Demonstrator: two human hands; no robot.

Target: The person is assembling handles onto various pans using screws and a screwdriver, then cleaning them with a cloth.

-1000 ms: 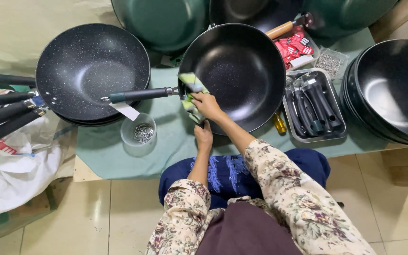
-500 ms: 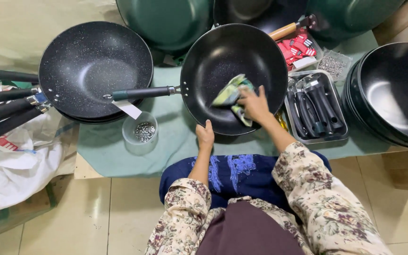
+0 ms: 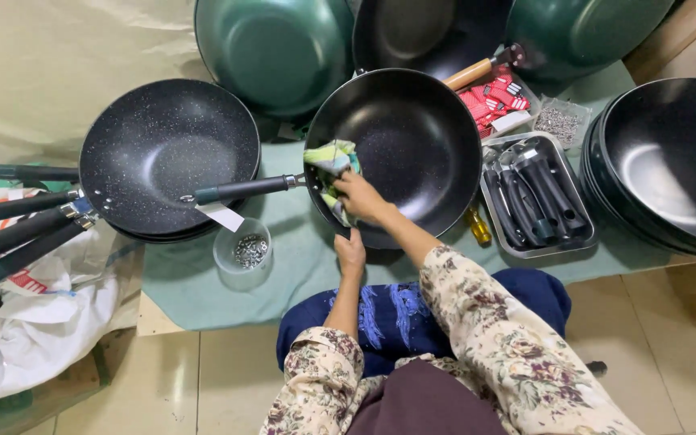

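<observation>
Two hands busy: right hand [image 3: 358, 198] clamps cloth [image 3: 330, 159] inside pan [image 3: 412, 145]; left hand [image 3: 351, 251] grips rim.

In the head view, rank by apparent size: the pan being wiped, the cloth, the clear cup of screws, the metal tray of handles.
1. Pan
2. Tray
3. Cloth and cup: look alike, unranked; the right hand covers part of the cloth.

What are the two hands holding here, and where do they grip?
The right hand clutches a bunched yellow-green cloth against the inner wall of the black pan. The left hand grips that pan's near rim.
</observation>
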